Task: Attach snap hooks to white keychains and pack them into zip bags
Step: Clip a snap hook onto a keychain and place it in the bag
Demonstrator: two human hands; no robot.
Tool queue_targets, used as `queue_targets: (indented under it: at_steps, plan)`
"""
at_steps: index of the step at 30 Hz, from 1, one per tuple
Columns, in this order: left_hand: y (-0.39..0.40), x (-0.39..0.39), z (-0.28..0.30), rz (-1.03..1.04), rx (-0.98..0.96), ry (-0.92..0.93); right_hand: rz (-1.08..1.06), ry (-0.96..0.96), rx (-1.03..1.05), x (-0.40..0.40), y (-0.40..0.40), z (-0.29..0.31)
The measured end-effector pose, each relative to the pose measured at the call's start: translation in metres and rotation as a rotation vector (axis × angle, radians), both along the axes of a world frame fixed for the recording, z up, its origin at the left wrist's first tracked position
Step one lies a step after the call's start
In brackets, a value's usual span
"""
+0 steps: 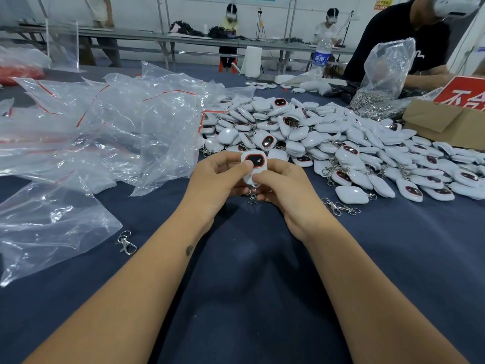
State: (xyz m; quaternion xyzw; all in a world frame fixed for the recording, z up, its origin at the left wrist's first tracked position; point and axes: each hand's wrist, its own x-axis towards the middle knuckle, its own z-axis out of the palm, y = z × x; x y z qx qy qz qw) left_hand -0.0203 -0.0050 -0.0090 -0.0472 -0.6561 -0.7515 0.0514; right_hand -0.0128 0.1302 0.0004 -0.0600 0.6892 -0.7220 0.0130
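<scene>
This is a small-goods assembly and packing workshop. A long work table covered in dark blue cloth [249,271] carries a large heap of identical white plastic keychains with red-rimmed black windows [328,143], a sprawl of clear plastic zip bags with red seal strips [105,122], a clear bag of loose silver metal snap hooks [378,82] and an open brown cardboard box [446,122] with a red sign of white characters [464,94]. Behind stands a row of grey metal-framed benches [183,39], where other seated workers [231,19] handle dark piles of goods.
</scene>
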Motion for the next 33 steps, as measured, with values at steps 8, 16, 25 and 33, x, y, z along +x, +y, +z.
queue_targets:
  at_steps: [8, 16, 25, 33]
  plan:
    - [0.0, 0.0, 0.0, -0.037, -0.015, -0.001, -0.078, 0.067, 0.032, 0.0, 0.004, -0.001]
    - [0.001, 0.0, 0.0, -0.021, -0.124, 0.013, -0.078, 0.082, 0.065, -0.001, 0.008, -0.004]
    - [0.002, 0.004, 0.002, 0.041, -0.197, 0.063, -0.06, 0.095, 0.058, -0.003, 0.005, -0.005]
    - [-0.002, 0.02, 0.014, 0.606, -0.883, 1.107, -0.15, -0.11, -0.216, -0.005, 0.006, 0.006]
